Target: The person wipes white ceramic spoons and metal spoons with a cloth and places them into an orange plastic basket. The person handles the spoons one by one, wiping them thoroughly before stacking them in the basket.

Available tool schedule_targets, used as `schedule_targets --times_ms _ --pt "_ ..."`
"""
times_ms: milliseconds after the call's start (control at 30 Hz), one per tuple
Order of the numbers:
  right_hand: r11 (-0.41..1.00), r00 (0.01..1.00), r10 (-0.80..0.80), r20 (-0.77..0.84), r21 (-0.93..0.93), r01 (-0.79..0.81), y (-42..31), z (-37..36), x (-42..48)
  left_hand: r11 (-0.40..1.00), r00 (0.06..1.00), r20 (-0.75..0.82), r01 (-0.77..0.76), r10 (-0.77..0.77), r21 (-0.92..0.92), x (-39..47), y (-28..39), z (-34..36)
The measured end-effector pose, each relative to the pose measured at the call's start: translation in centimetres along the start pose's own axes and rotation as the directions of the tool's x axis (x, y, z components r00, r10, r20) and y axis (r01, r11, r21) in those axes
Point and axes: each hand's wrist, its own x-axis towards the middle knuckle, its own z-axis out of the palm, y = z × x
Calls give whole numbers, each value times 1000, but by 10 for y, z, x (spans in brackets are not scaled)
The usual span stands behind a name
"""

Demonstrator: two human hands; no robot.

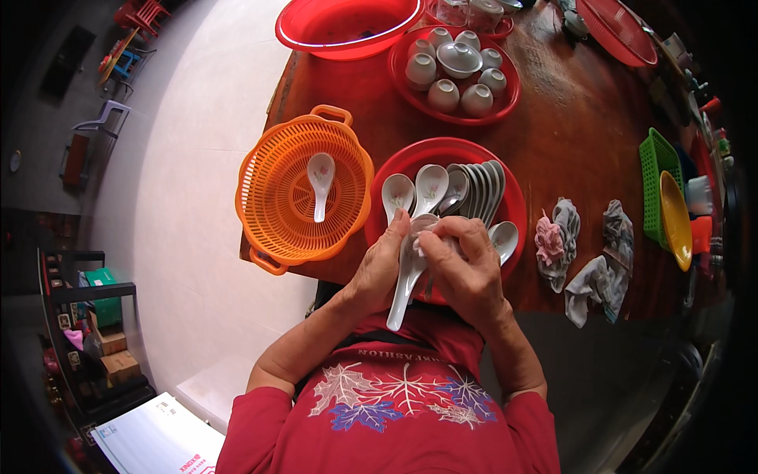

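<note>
A white ceramic soup spoon (404, 293) is held between my hands, its handle pointing down towards my body. My left hand (374, 269) grips it, with the thumb along the bowl. Fingers of my right hand (468, 275) pinch a small white tissue or cloth (418, 243) against the bowl. Beneath and beyond the hands, a red plastic basin (388, 160) holds several more ceramic spoons (431, 182), some stacked in a row, and a metal spoon (455, 189). To the left, one flowered ceramic spoon (321, 178) lies inside an orange plastic colander (251, 195).
A red tray (408, 103) carries upturned white cups and a lidded bowl. Behind it stands a large red tub (349, 26). Crumpled cloths (559, 243) lie at the right of the wooden table (568, 142), near a green basket (654, 178) and a yellow plate (675, 219).
</note>
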Motion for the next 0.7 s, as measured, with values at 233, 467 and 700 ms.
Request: schedule_targets --times_ms 233,467,700 --pt "1000 999 3 -44 -23 -4 4 7 13 981 993 18 -118 117 155 -2 1 6" --pt "974 971 218 -100 -34 -222 0 9 8 939 974 36 -223 222 263 6 -5 4" --pt "962 962 272 -11 -10 -272 -15 4 0 936 964 -16 -256 267 240 7 -4 6"
